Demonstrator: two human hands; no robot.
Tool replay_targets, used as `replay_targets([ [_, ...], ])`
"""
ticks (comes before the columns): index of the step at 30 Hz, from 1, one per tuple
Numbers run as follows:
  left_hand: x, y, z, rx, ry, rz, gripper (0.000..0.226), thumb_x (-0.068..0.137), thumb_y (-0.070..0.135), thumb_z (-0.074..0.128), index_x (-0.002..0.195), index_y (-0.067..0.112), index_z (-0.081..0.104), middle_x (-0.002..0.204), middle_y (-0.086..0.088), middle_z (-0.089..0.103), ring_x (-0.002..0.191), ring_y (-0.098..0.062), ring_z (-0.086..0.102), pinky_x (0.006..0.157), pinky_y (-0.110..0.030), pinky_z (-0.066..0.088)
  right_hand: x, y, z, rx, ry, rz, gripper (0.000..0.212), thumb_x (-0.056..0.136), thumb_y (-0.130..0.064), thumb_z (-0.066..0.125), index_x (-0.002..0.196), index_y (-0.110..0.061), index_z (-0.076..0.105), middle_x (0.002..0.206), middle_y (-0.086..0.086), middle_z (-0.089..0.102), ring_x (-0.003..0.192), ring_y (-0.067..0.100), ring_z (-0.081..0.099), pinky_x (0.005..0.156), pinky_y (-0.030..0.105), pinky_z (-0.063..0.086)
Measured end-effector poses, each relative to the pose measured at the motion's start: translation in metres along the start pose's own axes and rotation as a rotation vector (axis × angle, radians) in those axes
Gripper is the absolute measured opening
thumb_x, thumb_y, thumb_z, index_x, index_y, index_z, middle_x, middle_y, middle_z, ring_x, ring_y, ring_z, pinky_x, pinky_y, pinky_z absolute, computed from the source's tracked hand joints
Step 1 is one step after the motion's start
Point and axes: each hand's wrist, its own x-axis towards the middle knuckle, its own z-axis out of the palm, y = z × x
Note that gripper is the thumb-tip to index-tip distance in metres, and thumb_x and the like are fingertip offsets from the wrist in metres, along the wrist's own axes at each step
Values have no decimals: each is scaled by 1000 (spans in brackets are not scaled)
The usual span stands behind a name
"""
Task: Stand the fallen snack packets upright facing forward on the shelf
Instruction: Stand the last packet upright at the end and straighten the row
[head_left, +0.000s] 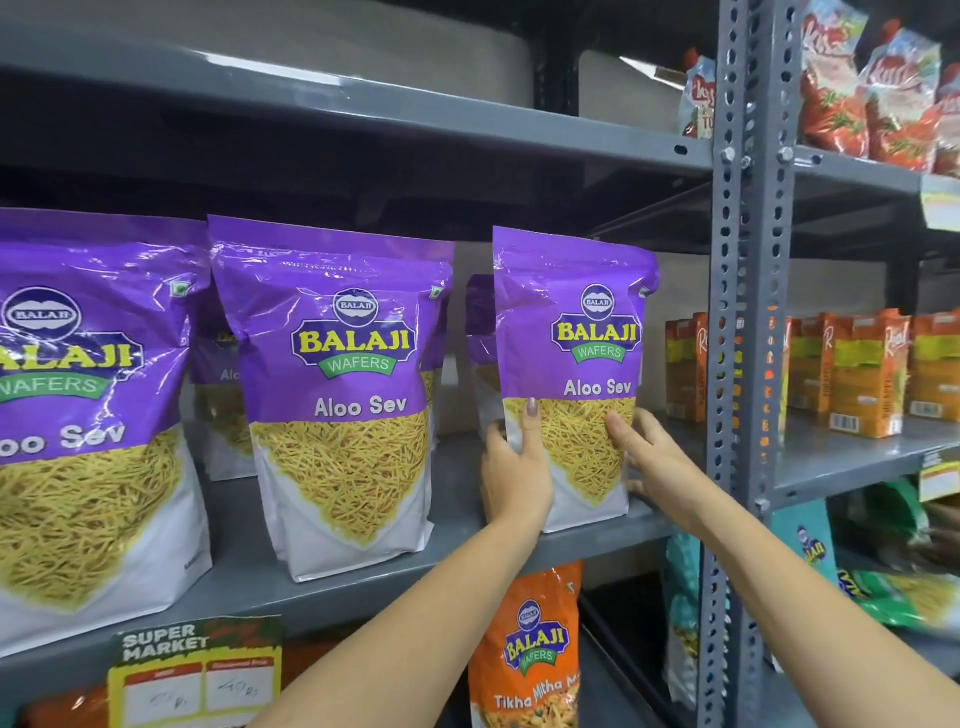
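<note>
At the right end of the grey shelf (332, 571), both hands grasp an upright, forward-facing Aloo Sev packet (571, 374): left hand (514, 473) and right hand (649, 457) on its sides. Released carelessly, its soft base could let it topple off the near edge.

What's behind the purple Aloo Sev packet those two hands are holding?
Behind the held packet, another purple packet peeks out on its left side, mostly covered. The grey shelf runs back to a pale wall. Anything directly behind the packet is hidden.
</note>
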Motion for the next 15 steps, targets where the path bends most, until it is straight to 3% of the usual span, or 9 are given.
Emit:
replay_targets([
  [2,-11,0,-7,-25,37,30,62,90,58,42,135,16,42,139,-8,48,129,-28,46,105,-39,38,-1,0,4,1,146,-77,109,60,-74,63,150,-28,23,132,-1,51,118,18,57,95,45,50],
  [4,-31,0,-26,-47,106,224,51,92,44,51,135,18,43,140,-2,46,132,-22,42,110,-35,32,-2,-5,8,31,346,-232,87,77,-61,62,147,-21,28,129,3,49,121,19,52,106,46,42],
  [7,-54,4,-78,-93,268,652,32,90,27,56,121,25,52,123,4,54,120,-15,50,105,-32,37,-13,-25,25,-99,622,-583,43,86,-38,60,125,-23,49,116,10,58,102,16,59,92,29,49],
  [8,-55,6,-99,-81,344,765,30,88,26,56,118,27,52,121,4,54,118,-14,50,104,-31,37,-16,-33,34,-171,677,-716,33,87,-32,59,118,-22,54,108,9,59,97,20,61,84,30,50],
  [11,-37,10,-160,59,582,864,36,85,27,56,120,18,52,120,1,49,115,-23,49,102,-39,37,-30,-49,80,-305,561,-983,16,88,-20,57,103,-16,62,90,2,60,82,22,60,72,33,48],
  [13,-20,11,-182,108,611,740,46,81,31,58,121,10,51,120,-2,47,117,-29,46,105,-42,34,-36,-52,115,-309,368,-945,21,85,-23,60,105,-21,61,90,1,62,83,14,60,74,28,48],
  [15,-6,7,-193,102,555,568,52,79,34,60,123,8,50,122,-7,47,121,-30,44,106,-36,30,-37,-48,148,-307,189,-786,44,80,-34,66,121,-24,54,109,-1,61,101,7,58,86,21,46],
])
